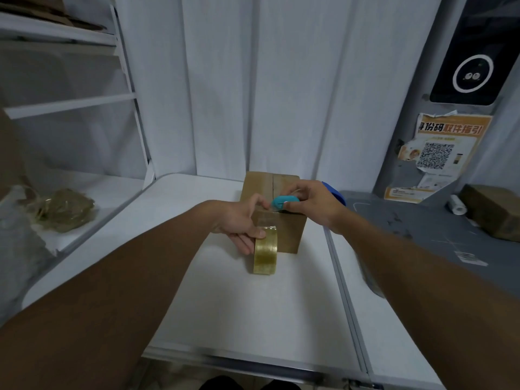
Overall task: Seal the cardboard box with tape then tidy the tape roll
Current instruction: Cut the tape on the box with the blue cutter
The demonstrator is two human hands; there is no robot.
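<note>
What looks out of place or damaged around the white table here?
A crumpled wad of used tape lies on the low shelf at left, and the orange poster on the grey post is torn and peeling at its edges.

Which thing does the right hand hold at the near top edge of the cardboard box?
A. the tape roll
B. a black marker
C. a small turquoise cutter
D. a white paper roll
C: the right hand pinches a small turquoise cutter at the cardboard box edge, while the left hand holds the tape roll.
</note>
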